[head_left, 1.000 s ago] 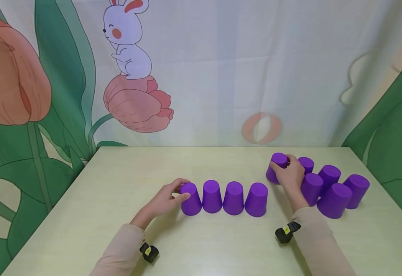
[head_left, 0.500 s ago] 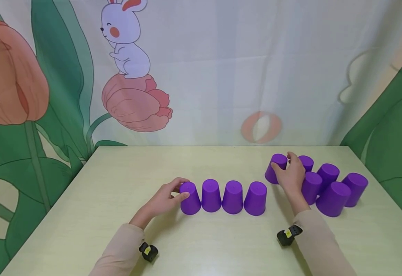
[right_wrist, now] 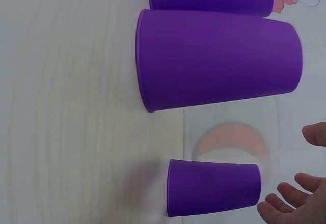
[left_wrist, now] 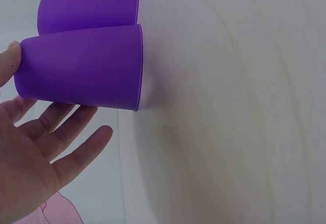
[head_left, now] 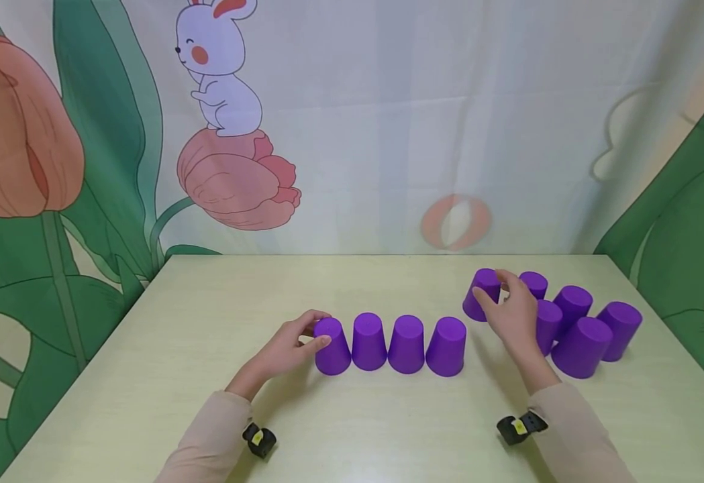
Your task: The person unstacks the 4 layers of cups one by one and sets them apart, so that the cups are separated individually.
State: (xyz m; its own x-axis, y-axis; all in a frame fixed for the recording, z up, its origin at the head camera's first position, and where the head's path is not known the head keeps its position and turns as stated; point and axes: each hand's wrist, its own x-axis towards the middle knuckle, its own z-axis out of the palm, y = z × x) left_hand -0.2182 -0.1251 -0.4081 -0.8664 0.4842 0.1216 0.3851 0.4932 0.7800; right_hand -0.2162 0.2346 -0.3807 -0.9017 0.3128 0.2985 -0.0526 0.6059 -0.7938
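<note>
All the cups are purple and stand upside down. At the left end of a short row, my left hand holds the end cup, thumb on its near side and fingers behind. In the left wrist view the thumb lies at the upper edge of this cup, with the outer fingers spread below. My right hand is beside a single cup behind the row's right end. Seen from the right wrist, its fingers are spread, with the fingertips right by the narrow end of that cup.
Three more cups continue the row, the rightmost cup nearest my right hand. A cluster of several cups stands at the right of the pale table, partly behind my right hand. A printed curtain hangs behind the table.
My right hand and forearm have shifted slightly right, away from the single cup, which stays in place. My left hand stays on the end cup.
</note>
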